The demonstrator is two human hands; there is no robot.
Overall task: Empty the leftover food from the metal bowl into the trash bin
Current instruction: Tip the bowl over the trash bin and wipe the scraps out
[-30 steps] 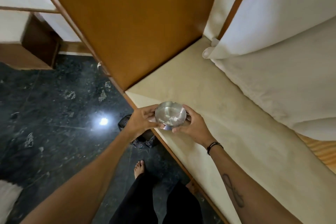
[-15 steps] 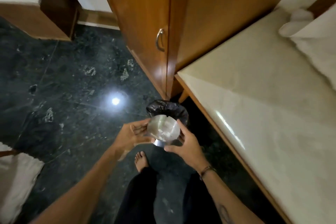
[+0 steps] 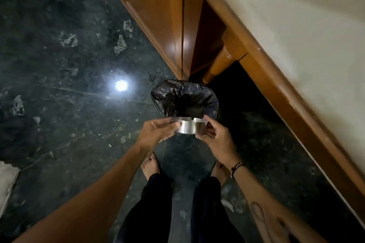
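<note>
A small shiny metal bowl (image 3: pixel 189 127) is held between my two hands, tipped away from me so only its outer wall shows; its inside and any food are hidden. My left hand (image 3: pixel 158 131) grips its left side and my right hand (image 3: pixel 216 137) grips its right side. Just beyond the bowl, on the floor, stands the trash bin (image 3: pixel 184 98) lined with a black plastic bag, its mouth open. The bowl's rim is at the bin's near edge.
A wooden cupboard (image 3: pixel 167 16) rises right behind the bin. A bed with a wooden frame (image 3: pixel 276 89) and pale mattress (image 3: pixel 296 16) runs along the right. The floor is dark polished marble (image 3: pixel 59 85). My bare feet (image 3: pixel 150 165) stand just short of the bin.
My view has dropped toward the floor and closed in on the bin. The bowl has turned from facing up at me to tipped forward toward the bin's mouth.
</note>
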